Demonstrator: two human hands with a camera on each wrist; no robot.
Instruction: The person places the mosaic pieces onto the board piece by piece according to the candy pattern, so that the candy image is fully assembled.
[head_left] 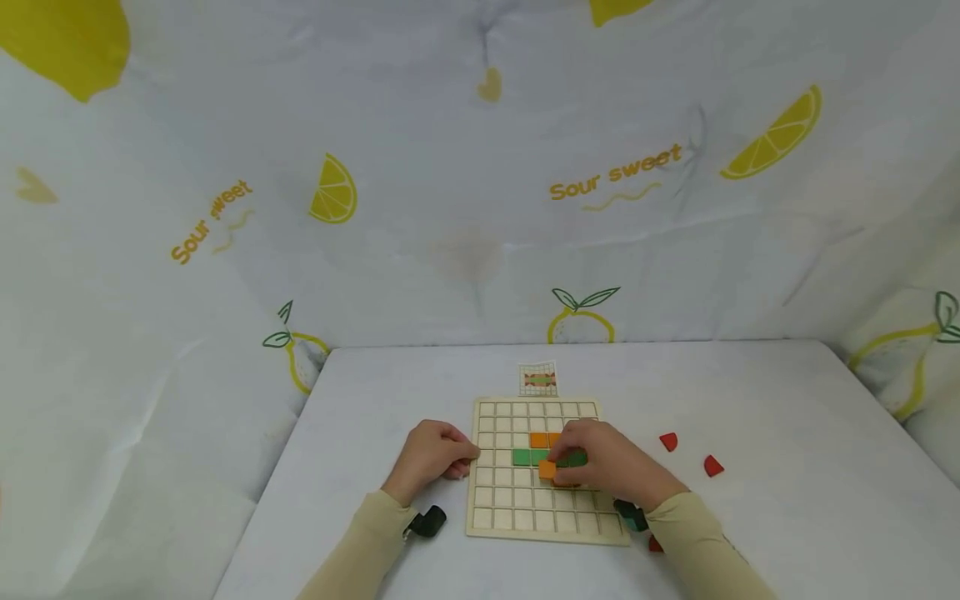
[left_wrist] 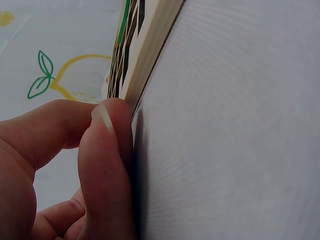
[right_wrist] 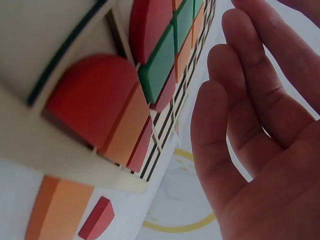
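Note:
A wooden grid board (head_left: 502, 521) lies on the white table. Near its middle, my right hand (head_left: 611, 458) pinches an orange square block (head_left: 547, 471) between thumb and fingertips, low over the grid. A row of green blocks (head_left: 522, 457) and some orange blocks (head_left: 538, 440) sit in the squares, partly covered by this hand. The right wrist view also shows a red rounded piece (right_wrist: 97, 100) on the board. My left hand (head_left: 435, 450) grips the board's left edge; in the left wrist view its thumb (left_wrist: 102, 170) and index fingertip meet there.
A small pattern card (head_left: 538, 380) stands against the board's far edge. Red quarter-round pieces (head_left: 669, 442) lie on the table to the right, with another red piece (head_left: 656, 544) close to the right sleeve. A lemon-print cloth (head_left: 465, 275) hangs behind the table.

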